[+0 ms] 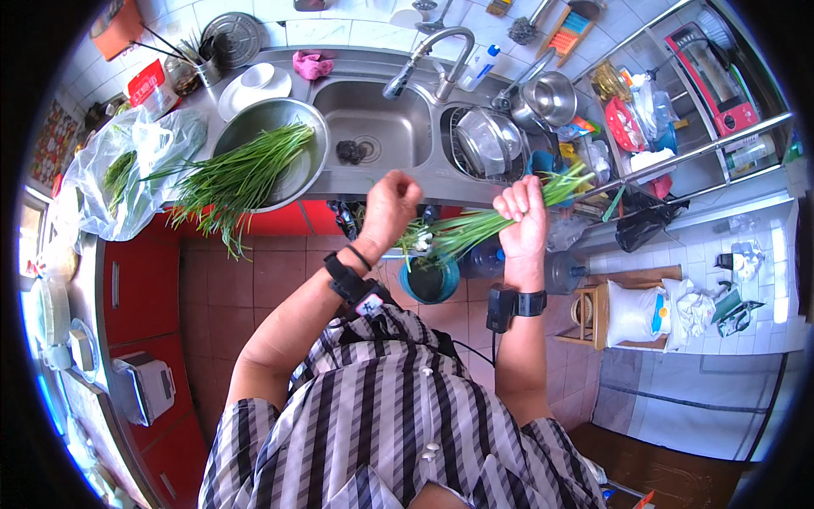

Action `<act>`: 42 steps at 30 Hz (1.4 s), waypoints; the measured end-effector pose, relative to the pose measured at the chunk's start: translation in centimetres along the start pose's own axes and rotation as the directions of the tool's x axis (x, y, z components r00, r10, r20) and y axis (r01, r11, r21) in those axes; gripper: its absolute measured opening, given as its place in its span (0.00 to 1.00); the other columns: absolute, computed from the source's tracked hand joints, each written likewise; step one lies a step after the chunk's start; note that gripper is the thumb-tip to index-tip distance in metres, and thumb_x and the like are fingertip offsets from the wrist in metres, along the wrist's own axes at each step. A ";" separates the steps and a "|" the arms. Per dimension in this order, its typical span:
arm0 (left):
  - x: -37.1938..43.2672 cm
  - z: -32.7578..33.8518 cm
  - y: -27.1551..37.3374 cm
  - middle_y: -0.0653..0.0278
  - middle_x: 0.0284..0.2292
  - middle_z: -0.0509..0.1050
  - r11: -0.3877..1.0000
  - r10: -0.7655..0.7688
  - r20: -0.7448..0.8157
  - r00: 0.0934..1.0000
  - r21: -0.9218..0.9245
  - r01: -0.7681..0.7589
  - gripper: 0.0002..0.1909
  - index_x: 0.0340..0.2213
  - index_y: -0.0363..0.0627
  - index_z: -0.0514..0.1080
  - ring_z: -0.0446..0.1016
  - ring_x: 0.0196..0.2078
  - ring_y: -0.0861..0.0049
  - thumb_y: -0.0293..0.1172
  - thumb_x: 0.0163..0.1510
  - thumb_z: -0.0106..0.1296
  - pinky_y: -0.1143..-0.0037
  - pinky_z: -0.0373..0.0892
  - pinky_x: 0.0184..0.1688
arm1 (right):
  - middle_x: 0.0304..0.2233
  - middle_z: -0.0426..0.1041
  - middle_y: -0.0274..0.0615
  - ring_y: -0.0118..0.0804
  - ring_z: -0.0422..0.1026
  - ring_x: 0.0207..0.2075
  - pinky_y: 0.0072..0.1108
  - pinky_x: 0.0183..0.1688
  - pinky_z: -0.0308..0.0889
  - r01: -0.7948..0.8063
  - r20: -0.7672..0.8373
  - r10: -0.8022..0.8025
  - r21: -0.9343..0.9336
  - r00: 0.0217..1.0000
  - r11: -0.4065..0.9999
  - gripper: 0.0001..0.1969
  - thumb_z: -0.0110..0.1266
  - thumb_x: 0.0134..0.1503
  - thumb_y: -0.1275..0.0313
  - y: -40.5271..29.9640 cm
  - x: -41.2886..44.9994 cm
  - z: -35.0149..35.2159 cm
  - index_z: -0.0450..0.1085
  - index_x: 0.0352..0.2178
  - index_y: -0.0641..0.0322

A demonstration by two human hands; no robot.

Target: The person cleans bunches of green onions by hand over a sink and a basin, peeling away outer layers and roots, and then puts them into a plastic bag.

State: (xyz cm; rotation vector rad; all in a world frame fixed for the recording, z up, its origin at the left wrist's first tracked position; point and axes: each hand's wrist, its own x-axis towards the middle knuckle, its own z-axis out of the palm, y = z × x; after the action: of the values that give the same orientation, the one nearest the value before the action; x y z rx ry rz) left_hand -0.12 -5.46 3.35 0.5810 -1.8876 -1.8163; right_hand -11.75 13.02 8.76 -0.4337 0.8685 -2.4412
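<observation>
My right hand [522, 207] is closed round a bunch of green chives [474, 230], whose pale, blurred ends hang down to the left over a teal bucket [430, 280]. To the left, my left hand [390, 207] is raised in front of the sink edge with curled fingers; whether it pinches anything small cannot be told. More long chives [254, 162] lie across a wide steel bowl [313, 137] on the counter, their tips hanging over its front rim. Beside the bowl, a clear plastic bag [149, 143] holds further greens.
The steel sink [381, 118] holds a dark scouring pad [350, 151] near its drain. A curved faucet [467, 51] stands behind it. Dishes fill a wire basket [489, 143] in the smaller basin. White dishes [254, 89] and a pink cloth [312, 65] are at the back.
</observation>
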 end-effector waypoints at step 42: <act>-2.5 3.4 3.5 0.75 0.19 0.59 0.992 0.098 0.133 0.986 -0.097 -0.085 0.11 0.28 0.40 0.67 0.57 0.22 0.89 0.33 0.62 0.46 0.83 0.57 0.24 | 0.12 0.48 0.25 0.21 0.48 0.14 0.17 0.20 0.49 0.198 -0.140 -0.160 0.326 0.977 0.924 0.13 0.41 0.65 0.68 -2.4 0.6 -3.7 0.60 0.24 0.56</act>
State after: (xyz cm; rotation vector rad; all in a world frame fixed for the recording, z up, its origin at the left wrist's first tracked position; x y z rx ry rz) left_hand -0.03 -1.09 6.70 0.3397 -1.8746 -1.9132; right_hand -14.77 16.14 7.65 -0.2603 0.4481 -2.7378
